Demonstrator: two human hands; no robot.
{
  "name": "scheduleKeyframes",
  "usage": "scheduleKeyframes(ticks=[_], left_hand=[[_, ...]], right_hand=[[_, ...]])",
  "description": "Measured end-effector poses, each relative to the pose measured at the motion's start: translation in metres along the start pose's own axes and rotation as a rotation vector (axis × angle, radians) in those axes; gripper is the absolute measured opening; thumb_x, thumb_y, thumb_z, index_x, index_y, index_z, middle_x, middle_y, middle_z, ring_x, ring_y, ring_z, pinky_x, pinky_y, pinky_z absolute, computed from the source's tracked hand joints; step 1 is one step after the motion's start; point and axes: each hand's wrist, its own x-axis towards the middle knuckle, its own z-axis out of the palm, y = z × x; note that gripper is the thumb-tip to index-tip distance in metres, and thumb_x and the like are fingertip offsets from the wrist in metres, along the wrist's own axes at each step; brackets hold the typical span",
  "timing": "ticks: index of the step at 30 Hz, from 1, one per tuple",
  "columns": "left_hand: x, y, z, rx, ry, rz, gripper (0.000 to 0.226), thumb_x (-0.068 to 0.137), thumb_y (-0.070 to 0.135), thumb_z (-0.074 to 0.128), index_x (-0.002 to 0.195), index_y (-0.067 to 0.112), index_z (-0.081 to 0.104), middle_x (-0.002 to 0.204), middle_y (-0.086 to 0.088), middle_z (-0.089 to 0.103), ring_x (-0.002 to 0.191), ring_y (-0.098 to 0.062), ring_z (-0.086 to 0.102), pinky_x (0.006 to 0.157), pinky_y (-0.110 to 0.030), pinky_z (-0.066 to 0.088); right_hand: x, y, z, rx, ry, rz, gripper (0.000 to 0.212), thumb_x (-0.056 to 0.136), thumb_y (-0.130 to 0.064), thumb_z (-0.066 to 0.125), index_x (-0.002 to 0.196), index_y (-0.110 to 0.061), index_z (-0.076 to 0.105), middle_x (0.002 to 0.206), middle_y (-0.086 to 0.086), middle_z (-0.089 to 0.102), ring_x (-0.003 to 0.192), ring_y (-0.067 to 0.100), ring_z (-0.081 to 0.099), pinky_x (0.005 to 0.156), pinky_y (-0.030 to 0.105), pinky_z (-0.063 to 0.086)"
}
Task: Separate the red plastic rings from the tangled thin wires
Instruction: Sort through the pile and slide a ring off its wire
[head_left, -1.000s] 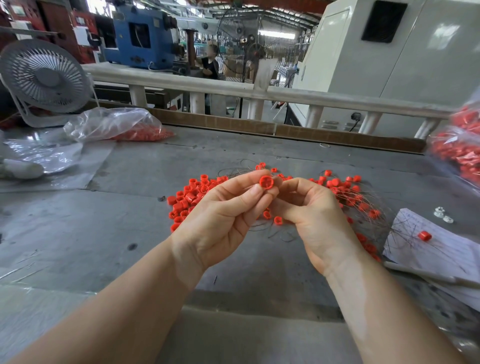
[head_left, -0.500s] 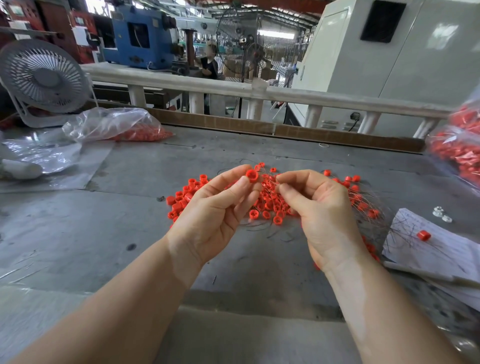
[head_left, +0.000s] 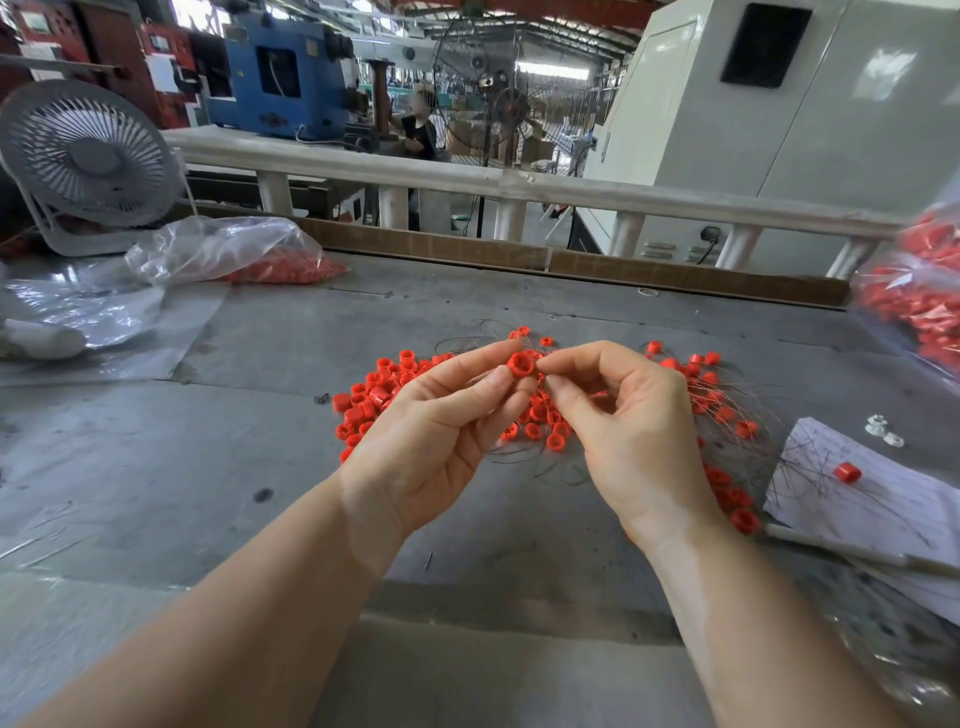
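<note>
A single red plastic ring (head_left: 520, 365) is held up above the grey table (head_left: 270, 467), between the two hands, and its round opening faces toward the camera and a little upward, so its short axis points back at the person. The left hand (head_left: 431, 447) pinches this ring between the thumb and the curled index finger. The right hand (head_left: 631, 441) has its fingertips (head_left: 551, 382) curled close together just beside the ring, at its right edge; they seem to pinch a thin wire there, but the wire is too fine to see clearly. Under the hands lies the pile of red rings (head_left: 374, 395), with the loose ones gathered at the left and others at the right threaded in the tangled thin wires (head_left: 727, 410), which spread out toward the right. One more ring (head_left: 847, 473) lies on a sheet of paper (head_left: 883, 504) at the right, with some wires across it. Two small white parts (head_left: 883, 431) sit near the top of the paper. At the far left there is a plastic bag of red rings (head_left: 234, 260) and a white desk fan (head_left: 85, 161), and another bag of rings (head_left: 919, 301) at the right edge.
</note>
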Motion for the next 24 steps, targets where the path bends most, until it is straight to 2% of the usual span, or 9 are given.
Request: scheduleKeyframes(ticks=[7,10,14,24], left_hand=[[0.001,0.0001,-0.0024,0.063,0.0,0.012,0.023,0.069,0.005,0.06,0.079,0.015,0.078,0.077,-0.005,0.073,0.07,-0.009,0.07,0.061,-0.015,0.055],[0.0011,0.0003,-0.0028,0.057,-0.006,0.009,0.023,0.069,0.005,0.06,0.08,0.014,0.078,0.077,-0.006,0.073,0.07,-0.009,0.07,0.061,-0.015,0.054],[0.0007,0.0002,-0.0029,0.019,-0.011,0.012,0.023,0.069,0.002,0.06,0.079,0.012,0.078,0.079,-0.007,0.073,0.072,-0.011,0.071,0.062,-0.015,0.054],[-0.0005,0.0009,-0.0007,0.017,0.0,0.003,0.024,0.068,0.001,0.059,0.078,0.011,0.078,0.078,-0.008,0.073,0.071,-0.012,0.071,0.061,-0.015,0.055]], right_hand=[[-0.0018,-0.0062,0.0009,-0.076,0.006,-0.043,0.029,0.082,0.002,0.066,0.077,-0.026,0.067,0.069,-0.014,0.067,0.063,0.001,0.061,0.06,0.007,0.043],[-0.0021,-0.0068,0.0004,-0.08,0.021,-0.059,0.023,0.082,0.002,0.066,0.079,-0.021,0.069,0.072,-0.012,0.068,0.063,0.005,0.062,0.059,0.007,0.043],[-0.0037,-0.0063,0.0007,-0.107,0.018,-0.085,0.019,0.081,0.003,0.066,0.08,-0.015,0.07,0.07,-0.007,0.068,0.06,0.001,0.058,0.057,0.007,0.041],[-0.0043,-0.0006,0.0011,-0.192,0.053,-0.14,0.018,0.08,0.001,0.067,0.08,-0.017,0.07,0.069,-0.003,0.066,0.059,0.003,0.056,0.059,0.009,0.04]])
